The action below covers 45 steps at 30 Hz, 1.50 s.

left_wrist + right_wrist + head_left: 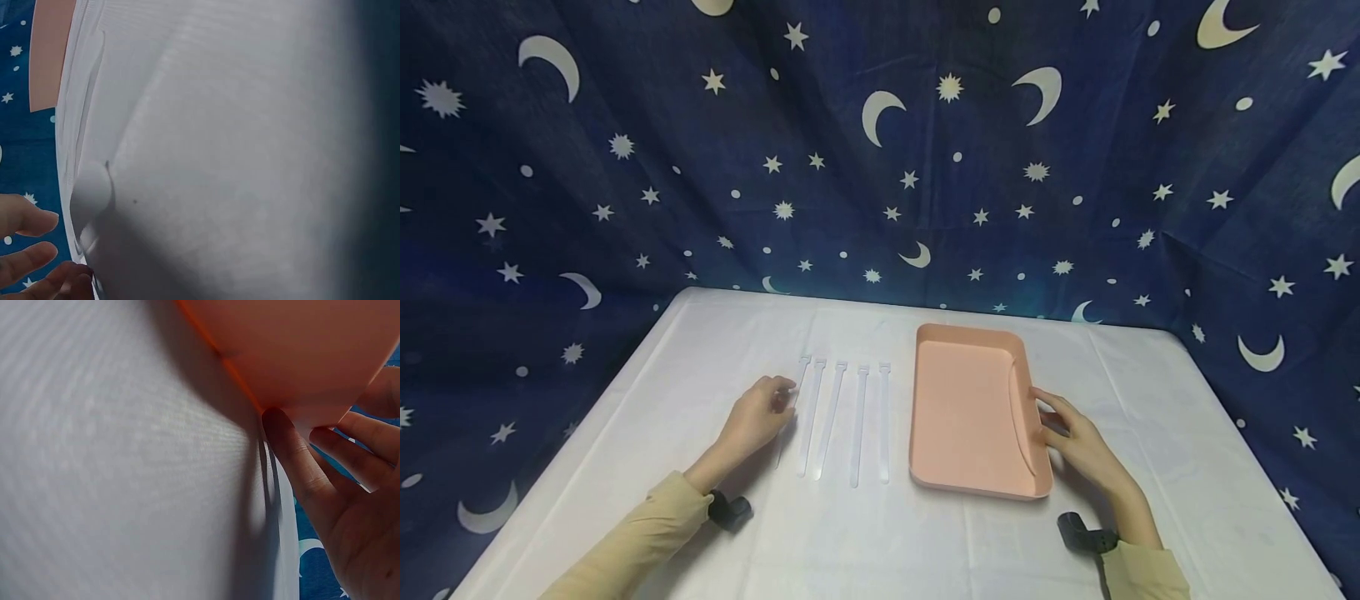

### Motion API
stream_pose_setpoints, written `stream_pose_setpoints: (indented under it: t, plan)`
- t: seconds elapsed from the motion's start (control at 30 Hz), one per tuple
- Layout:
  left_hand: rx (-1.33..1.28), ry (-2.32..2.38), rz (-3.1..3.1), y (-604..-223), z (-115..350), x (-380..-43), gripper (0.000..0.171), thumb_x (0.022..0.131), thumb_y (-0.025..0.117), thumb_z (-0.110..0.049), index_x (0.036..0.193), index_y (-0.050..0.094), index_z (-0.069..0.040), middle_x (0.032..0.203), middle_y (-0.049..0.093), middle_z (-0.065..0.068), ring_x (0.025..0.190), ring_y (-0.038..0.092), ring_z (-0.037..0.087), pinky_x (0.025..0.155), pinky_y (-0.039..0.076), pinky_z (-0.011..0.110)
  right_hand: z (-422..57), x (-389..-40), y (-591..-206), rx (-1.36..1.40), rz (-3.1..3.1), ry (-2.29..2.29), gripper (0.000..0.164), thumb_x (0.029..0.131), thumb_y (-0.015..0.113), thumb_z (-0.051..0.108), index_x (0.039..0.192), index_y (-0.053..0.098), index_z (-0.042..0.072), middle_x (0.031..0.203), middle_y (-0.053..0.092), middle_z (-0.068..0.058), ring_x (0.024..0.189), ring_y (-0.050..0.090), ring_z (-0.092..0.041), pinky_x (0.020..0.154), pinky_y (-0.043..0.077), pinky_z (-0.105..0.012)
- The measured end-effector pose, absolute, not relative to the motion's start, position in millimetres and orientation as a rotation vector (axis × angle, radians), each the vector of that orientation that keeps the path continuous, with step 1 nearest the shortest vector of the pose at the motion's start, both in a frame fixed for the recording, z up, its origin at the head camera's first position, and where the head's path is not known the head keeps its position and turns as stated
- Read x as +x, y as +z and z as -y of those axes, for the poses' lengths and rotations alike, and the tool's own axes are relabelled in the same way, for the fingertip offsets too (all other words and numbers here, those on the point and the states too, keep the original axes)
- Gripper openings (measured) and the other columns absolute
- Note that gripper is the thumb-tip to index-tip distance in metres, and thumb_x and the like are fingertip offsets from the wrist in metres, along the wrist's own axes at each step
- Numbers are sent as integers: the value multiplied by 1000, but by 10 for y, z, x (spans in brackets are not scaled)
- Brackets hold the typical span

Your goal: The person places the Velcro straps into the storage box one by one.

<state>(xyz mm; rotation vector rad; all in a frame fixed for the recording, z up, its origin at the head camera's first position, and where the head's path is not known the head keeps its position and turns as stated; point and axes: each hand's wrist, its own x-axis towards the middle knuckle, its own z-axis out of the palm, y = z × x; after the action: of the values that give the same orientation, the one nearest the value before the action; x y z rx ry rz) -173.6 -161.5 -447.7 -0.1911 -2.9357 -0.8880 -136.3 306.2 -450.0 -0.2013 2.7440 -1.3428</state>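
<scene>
Several thin white straps (pixel 858 427) with slotted heads lie side by side on the table in the head view, heads toward the back. My left hand (pixel 762 414) is at the leftmost strap (pixel 803 367), its thumb and fingers apart and the strap's middle right at their tips. Right of the straps sits a shallow pink tray (pixel 966 408) with raised walls. My right hand (pixel 1078 437) touches the tray's right wall with its fingers extended. In the right wrist view, one fingertip meets the lower edge of the tray wall (pixel 300 350), and other fingers lie along the wall.
A white cloth covers the table (pixel 910 546). Behind it hangs a dark blue curtain (pixel 835 242) printed with moons and stars. Dark wrist cameras sit at the left cuff (pixel 730 510) and the right cuff (pixel 1084 533).
</scene>
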Motion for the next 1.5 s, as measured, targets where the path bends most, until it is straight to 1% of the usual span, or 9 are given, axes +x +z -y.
stream_pose_setpoints:
  t: [0.17,0.3,0.5,0.67,0.97,1.17,1.33,1.5]
  plan:
    - [-180,-912,2947,-4492,1606,-1725,46,77,72,-9,120,60,0,100,64,16,87,63,25,75,55,38,-3063,-1365,-4489,-214,-2749,-1336,62,93,58,16,149,32,6,152,31,-25,130,41,-53,103,35,-66]
    - [-187,-919,2947,-4505,1592,-1718,49,74,73,-8,121,59,0,99,63,15,83,59,22,73,54,36,-3061,-1366,-4485,-227,-2759,-1329,61,94,57,17,149,32,6,152,32,-25,129,42,-52,103,36,-65]
    - [-198,-877,2949,-4508,1574,-1710,50,71,71,-1,120,59,1,99,63,16,79,58,21,70,53,34,-3059,-1365,-4485,-218,-2754,-1339,61,94,57,16,149,32,7,152,31,-24,130,42,-51,104,36,-65]
    - [-167,-859,2978,-4506,1563,-1714,51,72,68,3,122,59,0,98,62,14,80,58,20,69,54,32,-3051,-1355,-4478,-214,-2752,-1335,62,94,58,17,149,32,7,152,32,-24,130,42,-51,103,36,-66]
    - [-151,-873,2965,-4492,1572,-1709,49,73,65,3,121,60,0,101,64,16,83,61,22,70,55,34,-3051,-1359,-4485,-220,-2745,-1343,64,93,59,15,149,31,6,152,30,-26,129,41,-53,102,36,-66]
    - [-150,-887,2965,-4486,1587,-1707,46,75,64,3,121,60,0,100,63,16,84,62,23,69,56,33,-3064,-1366,-4507,-220,-2749,-1349,62,94,58,16,149,32,7,153,30,-25,130,41,-53,104,35,-66]
    - [-164,-908,2961,-4487,1610,-1712,44,75,62,4,119,61,0,99,63,16,83,62,23,69,55,34,-3069,-1367,-4516,-220,-2748,-1356,62,93,58,16,149,32,6,153,30,-24,131,40,-53,104,35,-66]
    - [-177,-932,2952,-4486,1632,-1716,42,75,61,4,117,62,2,98,63,17,80,61,22,65,55,31,-3062,-1363,-4514,-211,-2745,-1354,62,94,57,16,149,32,6,153,31,-24,131,40,-52,104,34,-66]
